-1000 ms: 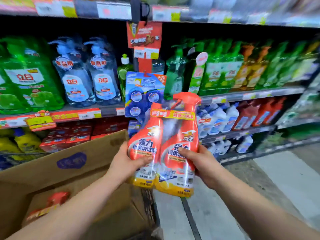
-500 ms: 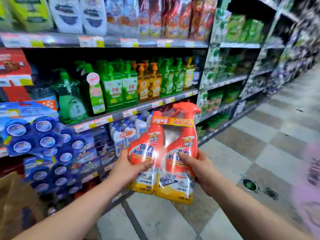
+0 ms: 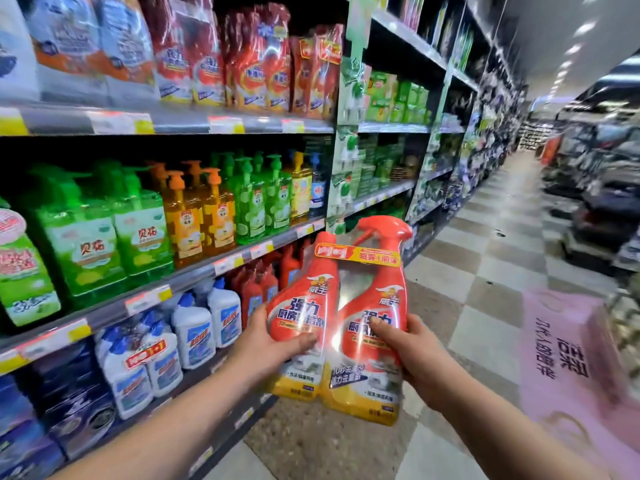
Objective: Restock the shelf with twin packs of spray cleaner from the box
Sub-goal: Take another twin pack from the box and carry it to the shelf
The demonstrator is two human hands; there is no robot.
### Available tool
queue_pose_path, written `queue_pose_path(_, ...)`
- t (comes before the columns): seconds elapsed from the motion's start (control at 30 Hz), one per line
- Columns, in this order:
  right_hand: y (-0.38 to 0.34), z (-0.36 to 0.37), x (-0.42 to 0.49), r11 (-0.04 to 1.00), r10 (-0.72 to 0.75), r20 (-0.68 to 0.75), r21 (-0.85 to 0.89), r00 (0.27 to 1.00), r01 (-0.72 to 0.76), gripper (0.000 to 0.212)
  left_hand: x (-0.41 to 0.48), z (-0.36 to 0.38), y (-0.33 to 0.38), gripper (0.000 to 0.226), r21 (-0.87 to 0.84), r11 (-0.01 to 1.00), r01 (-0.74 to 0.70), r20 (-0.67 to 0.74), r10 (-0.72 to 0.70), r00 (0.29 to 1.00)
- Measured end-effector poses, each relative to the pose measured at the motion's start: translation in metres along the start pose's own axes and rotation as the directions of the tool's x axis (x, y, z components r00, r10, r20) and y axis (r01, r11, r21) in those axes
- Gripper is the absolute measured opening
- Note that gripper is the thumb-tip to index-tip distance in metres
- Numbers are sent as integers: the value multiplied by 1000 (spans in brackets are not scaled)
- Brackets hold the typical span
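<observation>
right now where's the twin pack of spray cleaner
In the head view the twin pack sits low and centre, held between the left hand and the right hand, just right of the red bottles on the lower shelf.

The twin pack (image 3: 341, 320) hangs before the shelf (image 3: 194, 276), the left hand (image 3: 266, 344) on its left side, the right hand (image 3: 415, 355) on its right, pump bottles (image 3: 214, 216) up-left, spray bottles (image 3: 256, 292) just behind, aisle floor (image 3: 485, 271) to its right.

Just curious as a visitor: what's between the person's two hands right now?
The twin pack of orange spray cleaner sits between the left hand and right hand; each grips one side, as the head view shows.
</observation>
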State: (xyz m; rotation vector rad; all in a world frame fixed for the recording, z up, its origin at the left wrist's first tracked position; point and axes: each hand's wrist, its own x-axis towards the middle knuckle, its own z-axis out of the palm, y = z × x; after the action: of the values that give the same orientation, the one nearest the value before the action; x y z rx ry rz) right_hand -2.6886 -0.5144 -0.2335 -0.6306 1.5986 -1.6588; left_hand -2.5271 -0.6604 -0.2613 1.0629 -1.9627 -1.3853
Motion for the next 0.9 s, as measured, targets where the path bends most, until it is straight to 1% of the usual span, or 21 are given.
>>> queue_pose_path(0.03, -5, -2, 15, 1000, -4, -12, -1, 1000, 4, 37, 17, 1, 5, 113, -7, 1000, -9, 14, 9, 1000)
queue_pose_path(0.07, -10, -3, 27, 1000, -11, -27, -1, 1000, 11, 39, 33, 1, 7, 120, -16, 1000, -15, 19, 15, 1000)
queue_pose_path(0.1, -14, -5, 42, 1000, -17, -41, 2, 999, 17, 41, 50, 3, 11, 117, -21, 999, -28, 32, 29, 999)
queue_pose_path(0.17, -19, -7, 69, 1000, -21, -67, 0, 998, 21, 43, 80, 6, 17, 88, -22, 999, -48, 37, 48, 998)
queue_pose_path(0.2, -22, -8, 81, 1000, -24, -69, 0, 997, 24, 43, 93, 8, 19, 79, -28, 998, -49, 33, 50, 998)
queue_pose_path(0.33, -35, -13, 124, 999, -33, -42, -28, 999, 32, 26, 137, 14, 25, 83, -44, 999, -25, 27, 26, 999)
queue_pose_path(0.43, -46, -18, 159, 998, -46, -11, -37, 999, 46, 23, 162, 19, 36, 70, 3, 999, -39, 3, 39, 999)
queue_pose_path(0.5, -55, -20, 184, 997, -54, 34, -46, 998, 56, 20, 179, 22, 45, 67, 45, 998, -39, -45, 41, 998)
queue_pose_path(0.6, -72, -23, 228, 993, -81, 119, -72, 990, 90, 18, 205, 23, 55, 78, 48, 998, -27, -110, 32, 993)
queue_pose_path(0.67, -86, -25, 261, 989, -104, 161, -88, 982, 119, 24, 224, 24, 64, 82, 36, 999, -27, -172, 33, 985)
queue_pose_path(0.73, -100, -26, 292, 982, -123, 184, -118, 975, 147, 34, 241, 25, 76, 73, 18, 999, -36, -222, 39, 974)
queue_pose_path(0.8, -121, -27, 320, 972, -157, 255, -131, 954, 195, 36, 258, 28, 91, 67, -5, 999, -50, -295, 46, 954)
queue_pose_path(0.87, -144, -24, 345, 958, -181, 322, -156, 929, 241, 39, 276, 28, 106, 70, 1, 998, -58, -369, 55, 928)
queue_pose_path(0.9, -155, -21, 353, 951, -190, 342, -168, 920, 259, 46, 283, 27, 114, 71, 3, 998, -60, -389, 57, 919)
